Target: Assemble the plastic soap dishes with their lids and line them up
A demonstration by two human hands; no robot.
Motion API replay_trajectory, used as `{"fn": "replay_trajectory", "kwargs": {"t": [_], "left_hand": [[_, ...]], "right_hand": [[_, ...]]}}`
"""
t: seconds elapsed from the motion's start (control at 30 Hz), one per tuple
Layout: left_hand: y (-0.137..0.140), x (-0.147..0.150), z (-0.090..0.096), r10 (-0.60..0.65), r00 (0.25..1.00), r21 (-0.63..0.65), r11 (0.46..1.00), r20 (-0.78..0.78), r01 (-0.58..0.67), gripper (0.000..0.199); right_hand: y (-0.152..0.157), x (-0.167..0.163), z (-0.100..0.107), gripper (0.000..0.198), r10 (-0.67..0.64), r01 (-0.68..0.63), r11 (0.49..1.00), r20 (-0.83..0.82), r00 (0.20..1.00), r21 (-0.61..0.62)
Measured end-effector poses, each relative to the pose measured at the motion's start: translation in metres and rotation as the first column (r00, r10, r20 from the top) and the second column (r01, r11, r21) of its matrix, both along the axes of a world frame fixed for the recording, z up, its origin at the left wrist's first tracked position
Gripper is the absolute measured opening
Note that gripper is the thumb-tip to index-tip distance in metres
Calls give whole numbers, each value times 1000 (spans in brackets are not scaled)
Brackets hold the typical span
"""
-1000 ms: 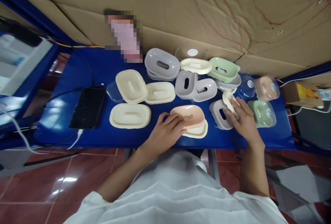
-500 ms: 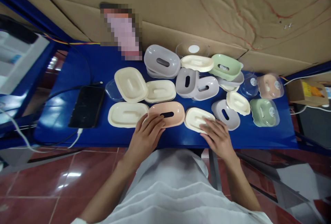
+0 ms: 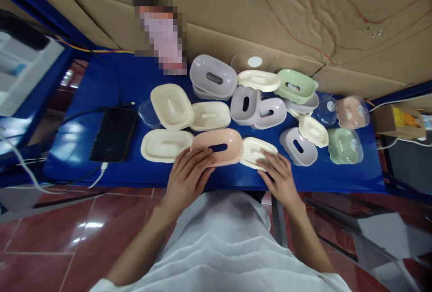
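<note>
My left hand [image 3: 188, 174] grips the near left edge of a peach oval plastic dish [image 3: 232, 141] with a slot in its floor. The fingers lie over the rim and the thumb is at the front. My right hand [image 3: 278, 172] has its fingers on the right end of a cream oval dish [image 3: 251, 151] with a raised bar, thumb at its near edge. These two dishes meet side by side. Left of the peach dish lies another cream dish [image 3: 153, 146]. Beyond my right hand stands a grey slotted dish [image 3: 289, 143], partly under a small cream dish [image 3: 313, 132].
Behind are more cream, grey and green dishes, including a green slotted one [image 3: 302, 80]. Clear-lidded peach [image 3: 351, 111] and green [image 3: 340, 146] boxes stand at the right. A black phone-like device [image 3: 114, 134] with a white cable lies at left on the blue table [image 3: 74, 157].
The right hand and its cream dish have shifted left, up against the peach dish. The gap to the grey dish has widened. The peach dish looks slightly raised and tilted.
</note>
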State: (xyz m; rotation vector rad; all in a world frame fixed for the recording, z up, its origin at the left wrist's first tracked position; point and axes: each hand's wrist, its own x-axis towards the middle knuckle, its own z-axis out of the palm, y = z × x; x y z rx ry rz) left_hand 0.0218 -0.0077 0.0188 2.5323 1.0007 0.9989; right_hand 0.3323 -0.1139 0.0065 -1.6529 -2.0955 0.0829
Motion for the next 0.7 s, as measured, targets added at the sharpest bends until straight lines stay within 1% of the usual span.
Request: {"fn": "replay_trajectory", "kwargs": {"t": [0.07,0.13,0.17,0.2,0.23,0.3,0.33,0.43,0.6,0.7], "left_hand": [[-1,6,1,-52,998,12,999,-18,52,33],[-4,17,2,-127,991,26,991,-44,128,30],[-5,24,2,-162,985,36,986,-59,164,28],[-7,30,2,-191,979,42,980,-76,195,26],[-8,35,1,-213,972,43,975,-98,218,24],[-9,43,-1,-244,958,27,968,-149,251,22],[-9,45,-3,-258,951,14,964,-172,265,22],[-7,47,-7,-294,935,-6,954,-200,299,25],[-5,47,-12,-315,927,-4,947,-205,320,23],[-4,47,-13,-311,931,1,949,-190,317,21]], "right_hand": [[-2,-6,-2,60,38,-38,999,-94,995,7],[-3,-13,-3,79,15,-6,998,-153,988,63],[-3,-15,-2,83,11,1,996,-144,989,87],[-1,-16,-1,83,20,-9,995,-109,994,103],[0,-17,1,80,40,-34,994,-56,998,107],[4,-16,6,66,93,-96,993,45,995,63],[5,-15,9,60,114,-116,993,70,991,36],[7,-11,12,49,148,-147,989,74,986,-15],[4,-16,5,46,164,-166,986,74,984,28],[5,-14,10,44,179,-180,984,73,981,8]]}}
